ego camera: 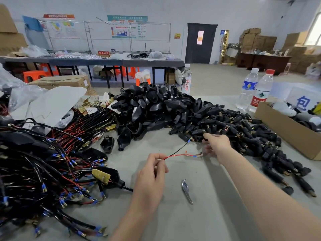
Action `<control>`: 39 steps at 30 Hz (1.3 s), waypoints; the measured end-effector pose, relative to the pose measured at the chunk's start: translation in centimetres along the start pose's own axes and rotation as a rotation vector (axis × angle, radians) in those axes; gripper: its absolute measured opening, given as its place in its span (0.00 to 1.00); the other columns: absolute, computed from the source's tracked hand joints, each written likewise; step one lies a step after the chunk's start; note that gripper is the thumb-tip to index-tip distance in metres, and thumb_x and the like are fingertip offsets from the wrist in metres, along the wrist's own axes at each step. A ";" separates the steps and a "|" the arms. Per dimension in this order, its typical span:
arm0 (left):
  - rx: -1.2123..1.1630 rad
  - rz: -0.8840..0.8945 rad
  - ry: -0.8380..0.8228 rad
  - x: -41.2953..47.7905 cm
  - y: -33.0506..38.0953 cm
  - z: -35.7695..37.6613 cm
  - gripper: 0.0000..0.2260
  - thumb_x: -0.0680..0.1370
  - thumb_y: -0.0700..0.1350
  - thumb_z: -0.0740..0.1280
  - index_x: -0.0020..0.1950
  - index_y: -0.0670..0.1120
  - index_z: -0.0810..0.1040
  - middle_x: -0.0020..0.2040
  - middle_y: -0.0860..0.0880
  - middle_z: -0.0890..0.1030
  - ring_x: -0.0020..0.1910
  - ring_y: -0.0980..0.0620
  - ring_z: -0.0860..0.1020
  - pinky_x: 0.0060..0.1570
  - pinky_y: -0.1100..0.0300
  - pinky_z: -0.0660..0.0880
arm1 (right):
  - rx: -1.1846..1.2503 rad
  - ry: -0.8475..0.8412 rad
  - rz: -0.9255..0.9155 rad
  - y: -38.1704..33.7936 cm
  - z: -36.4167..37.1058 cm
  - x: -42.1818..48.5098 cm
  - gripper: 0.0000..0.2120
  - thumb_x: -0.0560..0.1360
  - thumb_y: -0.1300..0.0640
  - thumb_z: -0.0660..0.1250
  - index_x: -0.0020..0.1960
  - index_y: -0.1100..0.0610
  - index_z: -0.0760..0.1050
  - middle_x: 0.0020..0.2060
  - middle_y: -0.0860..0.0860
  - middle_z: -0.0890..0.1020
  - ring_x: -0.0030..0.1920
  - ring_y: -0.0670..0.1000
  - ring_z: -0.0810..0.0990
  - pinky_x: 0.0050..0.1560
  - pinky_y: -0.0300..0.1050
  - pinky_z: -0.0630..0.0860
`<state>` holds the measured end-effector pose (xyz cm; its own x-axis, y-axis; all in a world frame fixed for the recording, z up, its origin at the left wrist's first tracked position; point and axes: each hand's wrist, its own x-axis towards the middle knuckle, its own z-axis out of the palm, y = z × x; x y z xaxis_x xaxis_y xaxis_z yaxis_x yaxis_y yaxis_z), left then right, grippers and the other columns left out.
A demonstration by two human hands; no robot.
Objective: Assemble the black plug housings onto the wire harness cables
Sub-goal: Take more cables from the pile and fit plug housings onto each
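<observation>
Two thin wires (175, 155), glossy black plastic housings (156, 105).

Harness tangle (43, 162) cut off by left & bottom edges; full extent n/k. Cardboard box (286, 129) cut off at right edge; contents partly hidden by wall. Right hand (216, 145) fingertips sat at plug pile (234, 133); grip on any piece couldn't be told. Red wire (177, 155) end hidden inside left hand (152, 171) fingers. Wall poster (126, 26) text blurred, illegible. Bottle (186, 79) base hidden behind housing pile (156, 105).
</observation>
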<state>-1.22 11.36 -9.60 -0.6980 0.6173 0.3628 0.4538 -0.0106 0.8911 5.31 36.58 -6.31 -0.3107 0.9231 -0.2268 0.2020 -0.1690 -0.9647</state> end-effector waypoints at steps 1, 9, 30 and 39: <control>0.022 0.021 -0.004 0.0 -0.1 0.0 0.07 0.83 0.48 0.59 0.52 0.60 0.73 0.34 0.55 0.75 0.27 0.57 0.67 0.28 0.61 0.66 | 0.149 -0.066 0.044 0.0 -0.4 -0.8 0.06 0.78 0.58 0.68 0.52 0.62 0.77 0.36 0.54 0.82 0.31 0.51 0.75 0.32 0.44 0.78; 0.131 0.141 -0.011 -0.9 0.9 0.1 0.07 0.81 0.58 0.59 0.48 0.57 0.71 0.27 0.56 0.69 0.26 0.58 0.64 0.27 0.64 0.61 | 0.822 -0.520 0.287 3.2 -3.9 -10.9 0.14 0.72 0.60 0.70 0.57 0.63 0.80 0.54 0.56 0.85 0.47 0.51 0.86 0.43 0.43 0.84; 0.181 0.188 -0.103 -1.8 1.2 0.0 0.06 0.82 0.53 0.63 0.47 0.54 0.72 0.25 0.55 0.66 0.25 0.57 0.62 0.26 0.63 0.58 | 0.824 -0.513 0.158 3.8 -4.2 -13.7 0.10 0.79 0.59 0.67 0.54 0.64 0.83 0.56 0.54 0.85 0.46 0.50 0.86 0.41 0.39 0.82; 0.141 0.181 -0.103 -1.8 1.3 -0.2 0.06 0.82 0.53 0.62 0.46 0.54 0.72 0.25 0.54 0.65 0.26 0.57 0.61 0.27 0.62 0.57 | 0.641 -0.653 0.028 4.1 -4.4 -13.7 0.11 0.72 0.58 0.72 0.54 0.60 0.83 0.60 0.56 0.83 0.54 0.53 0.85 0.49 0.42 0.82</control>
<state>0.48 10.06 -9.06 -0.5411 0.6927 0.4768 0.6443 -0.0229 0.7644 14.46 24.76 -6.53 -0.8166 0.5695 -0.0940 -0.2759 -0.5282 -0.8030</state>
